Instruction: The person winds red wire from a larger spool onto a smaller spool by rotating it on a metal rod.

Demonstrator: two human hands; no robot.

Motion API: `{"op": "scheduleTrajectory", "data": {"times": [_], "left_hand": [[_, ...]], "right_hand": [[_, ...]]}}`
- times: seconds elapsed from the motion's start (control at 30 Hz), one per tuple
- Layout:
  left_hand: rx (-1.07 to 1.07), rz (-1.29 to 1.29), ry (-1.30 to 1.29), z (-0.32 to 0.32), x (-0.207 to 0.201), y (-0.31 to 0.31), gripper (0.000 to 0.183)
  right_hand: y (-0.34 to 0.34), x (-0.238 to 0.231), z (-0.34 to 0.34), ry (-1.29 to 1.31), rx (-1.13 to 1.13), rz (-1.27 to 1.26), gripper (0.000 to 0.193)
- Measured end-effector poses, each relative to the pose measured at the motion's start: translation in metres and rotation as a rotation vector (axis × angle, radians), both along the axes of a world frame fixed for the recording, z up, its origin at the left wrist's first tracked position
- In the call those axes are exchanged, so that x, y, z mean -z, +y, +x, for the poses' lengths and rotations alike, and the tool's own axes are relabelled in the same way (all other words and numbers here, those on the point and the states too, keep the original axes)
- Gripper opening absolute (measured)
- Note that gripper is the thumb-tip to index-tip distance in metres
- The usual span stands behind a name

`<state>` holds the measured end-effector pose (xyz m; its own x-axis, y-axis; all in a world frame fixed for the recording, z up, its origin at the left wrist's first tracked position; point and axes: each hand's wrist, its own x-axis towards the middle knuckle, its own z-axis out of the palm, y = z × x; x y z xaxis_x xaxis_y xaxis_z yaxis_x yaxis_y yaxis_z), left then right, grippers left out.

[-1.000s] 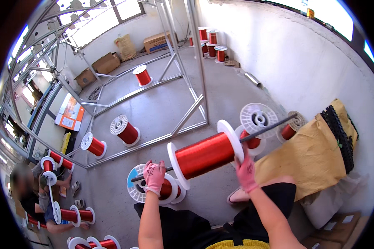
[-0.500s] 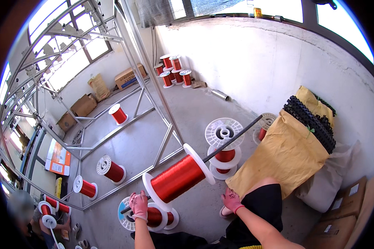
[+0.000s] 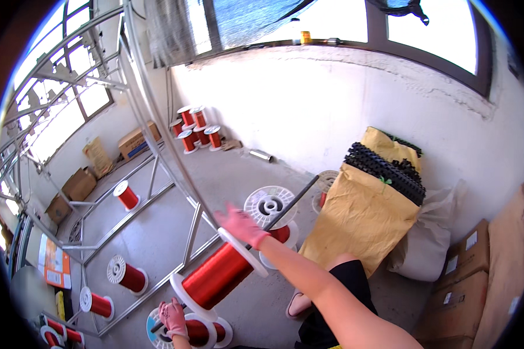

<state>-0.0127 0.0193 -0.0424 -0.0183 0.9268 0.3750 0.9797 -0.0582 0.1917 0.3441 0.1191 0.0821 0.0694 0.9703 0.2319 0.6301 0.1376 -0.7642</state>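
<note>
A large spool of red wire [image 3: 216,276] with white flanges sits on a dark rod [image 3: 294,200] that slants up to the right. My left hand [image 3: 172,318], in a pink glove, is closed round the rod's lower end beside the near flange. Over the spool's upper flange reaches my right hand [image 3: 241,227], also pink-gloved, its fingers stretched out to the left and slightly blurred. The rod passes close by that hand; whether they touch is unclear. Under the rod stands a white-flanged spool [image 3: 270,203] on the floor, and another spool [image 3: 198,333] lies beside my left hand.
An aluminium frame [image 3: 189,232] rises at the left, with several red spools around it. Further spools [image 3: 199,119] are stacked by the far wall. A yellow sack [image 3: 355,212] of black parts and cardboard boxes [image 3: 463,256] are on the right.
My right hand has come up from beside my leg to the spool's upper flange. My left hand keeps hold of the rod. The head view has turned to the right.
</note>
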Motion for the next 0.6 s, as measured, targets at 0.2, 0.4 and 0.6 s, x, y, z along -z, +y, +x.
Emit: {"op": "scheduleTrajectory", "data": {"times": [0.2,0.4,0.6], "left_hand": [[0.03,-0.038,0.005,-0.004,0.001,-0.001,0.044],[0.022,0.085,-0.004,-0.006,0.015,0.0,0.041],[0.01,0.077,0.118,-0.015,0.026,0.005,0.056]], "right_hand": [[-0.013,0.043,-0.027,-0.017,0.008,-0.139,0.054],[-0.146,0.189,0.027,-0.434,0.043,0.183,0.045],[-0.155,0.277,0.034,-0.342,0.074,-0.247,0.048]]}}
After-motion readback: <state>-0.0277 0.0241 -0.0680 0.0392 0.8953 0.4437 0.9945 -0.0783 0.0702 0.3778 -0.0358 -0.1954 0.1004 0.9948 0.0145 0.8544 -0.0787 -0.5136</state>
